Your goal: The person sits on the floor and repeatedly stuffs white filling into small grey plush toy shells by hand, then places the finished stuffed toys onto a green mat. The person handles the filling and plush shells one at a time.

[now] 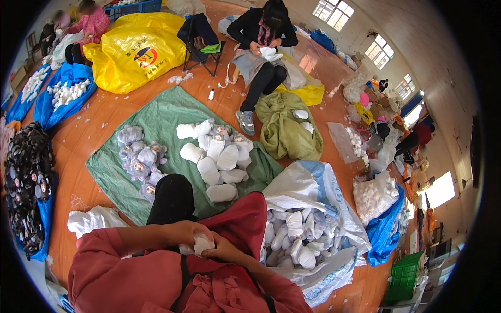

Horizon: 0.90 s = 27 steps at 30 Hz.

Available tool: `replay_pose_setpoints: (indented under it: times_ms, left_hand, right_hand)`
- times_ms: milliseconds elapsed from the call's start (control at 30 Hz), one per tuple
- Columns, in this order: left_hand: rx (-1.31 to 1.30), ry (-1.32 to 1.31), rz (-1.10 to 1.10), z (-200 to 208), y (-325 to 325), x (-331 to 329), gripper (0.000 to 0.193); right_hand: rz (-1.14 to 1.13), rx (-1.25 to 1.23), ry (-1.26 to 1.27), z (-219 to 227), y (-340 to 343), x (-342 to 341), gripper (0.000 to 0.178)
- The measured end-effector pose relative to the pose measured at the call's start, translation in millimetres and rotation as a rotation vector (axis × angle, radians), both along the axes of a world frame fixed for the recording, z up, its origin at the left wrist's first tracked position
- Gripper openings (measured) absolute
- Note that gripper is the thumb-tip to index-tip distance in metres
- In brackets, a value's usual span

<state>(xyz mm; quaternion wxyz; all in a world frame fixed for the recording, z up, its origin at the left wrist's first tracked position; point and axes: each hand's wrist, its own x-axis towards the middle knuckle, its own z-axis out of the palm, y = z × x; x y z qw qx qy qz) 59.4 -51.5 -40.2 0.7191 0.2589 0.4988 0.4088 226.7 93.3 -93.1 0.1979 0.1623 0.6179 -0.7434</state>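
Note:
Over my lap, my left hand point(189, 232) and my right hand point(225, 249) are both closed on a small white stuffed plush piece point(202, 242), which their fingers partly cover. In front of my knees lies a green cloth point(172, 107). On it sit a pile of white and grey stuffed plush pieces point(218, 159) and, left of that, a heap of grey plush toys point(140, 156). An open white woven sack point(344, 229) beside my right knee holds many more white and grey stuffed pieces point(295, 242).
A person point(266, 36) sits opposite, working on a white piece. Behind the cloth are a yellow sack point(138, 47), a folding chair point(201, 41) and a small white bottle point(211, 94). Dark plush parts point(28, 188) lie far left. A green crate point(404, 276) stands right.

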Motion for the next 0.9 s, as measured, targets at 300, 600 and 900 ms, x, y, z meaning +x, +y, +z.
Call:
replay_pose_setpoints:
  times_ms: [300,600,900]
  left_hand:
    - [0.108,0.037,0.187,12,-11,-1,0.056]
    - [0.539,1.312,0.141,-21,13,27,0.027]
    - [0.584,1.575,-0.137,-12,35,44,0.039]
  right_hand:
    - [-0.179,0.399,0.091,-9,-13,-9,0.052]
    - [-0.241,0.831,0.313,-75,-15,-29,0.014]
    - [-0.581,0.337,0.282,-129,-24,-40,0.013]
